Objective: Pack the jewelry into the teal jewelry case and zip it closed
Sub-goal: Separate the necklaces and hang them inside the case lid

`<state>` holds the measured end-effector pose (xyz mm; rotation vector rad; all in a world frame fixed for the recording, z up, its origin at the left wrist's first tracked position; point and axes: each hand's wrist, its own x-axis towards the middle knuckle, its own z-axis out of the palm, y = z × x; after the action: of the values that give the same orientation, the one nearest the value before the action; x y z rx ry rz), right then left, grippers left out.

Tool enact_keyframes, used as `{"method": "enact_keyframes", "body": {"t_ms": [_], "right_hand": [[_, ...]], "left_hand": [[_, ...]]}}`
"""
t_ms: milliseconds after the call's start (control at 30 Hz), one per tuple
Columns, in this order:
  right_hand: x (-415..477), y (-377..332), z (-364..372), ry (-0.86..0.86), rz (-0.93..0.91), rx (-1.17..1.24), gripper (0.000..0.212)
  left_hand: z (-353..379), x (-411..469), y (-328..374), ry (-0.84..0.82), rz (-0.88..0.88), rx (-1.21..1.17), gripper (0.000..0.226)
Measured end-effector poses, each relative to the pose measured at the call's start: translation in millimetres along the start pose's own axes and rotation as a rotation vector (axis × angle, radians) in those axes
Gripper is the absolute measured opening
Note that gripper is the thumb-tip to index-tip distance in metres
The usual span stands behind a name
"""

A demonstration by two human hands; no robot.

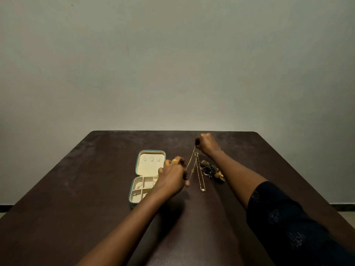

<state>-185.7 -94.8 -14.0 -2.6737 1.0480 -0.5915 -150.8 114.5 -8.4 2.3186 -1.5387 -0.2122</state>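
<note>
Dark sleeve [288, 223] sat nearest, on the right forearm. Both arms reached out over the desk [76, 189].

Right hand [206, 144] was far right of the case [146, 175], past its far edge. Its grip was closed, pinching the top end of the chain [196, 166]. Left hand [172, 176] was just right of the case, overlapping its right edge in view. Its fingers were curled round a strand of the same chain, a gold ring [175, 160] on one finger.

Key relation: the chain ran from the right grip down toward the camera, long axis far-to-near. The pearl [202, 190] was at the near end, so the whole chain lay right of the case. Left hand sat between chain and case and was the nearer hand to the trays. Judged next: carry the chain leftward into the case.

Chain looked thin, gold, in several strands with tiny beads; likely to tangle. Could not tell if the pearl touched the desk.

Case lay open, teal rim, cream lining, lid half beyond the tray half, with some small gold bits already in the compartments. A dark-and-gold pile [212, 169] of jewelry waited further right of the case, beside the chain.
</note>
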Motion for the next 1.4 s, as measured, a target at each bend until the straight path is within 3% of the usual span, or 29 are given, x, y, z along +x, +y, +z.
{"method": "enact_keyframes", "body": {"t_ms": [167,333,533,700,967,1400], "right_hand": [[13,-4,10,-0.051,-0.010,0.002,0.015],[27,-6,24,-0.125,-0.015,-0.001,0.017],[37,-9,30,-0.187,-0.018,-0.038,0.012],[42,-7,37,-0.233,0.012,-0.073,0.015],[53,1,41,-0.270,0.017,-0.092,0.022],[54,4,44,-0.286,-0.034,-0.141,0.026]], "left_hand": [[1,-3,8,-0.113,0.077,0.187,0.026],[5,-4,17,-0.108,0.166,0.352,0.028],[11,1,20,-0.177,0.163,0.452,0.028],[20,10,24,-0.133,0.109,0.401,0.028],[37,9,15,-0.079,-0.135,0.292,0.023],[46,8,30,-0.075,-0.104,0.295,0.027]]}}
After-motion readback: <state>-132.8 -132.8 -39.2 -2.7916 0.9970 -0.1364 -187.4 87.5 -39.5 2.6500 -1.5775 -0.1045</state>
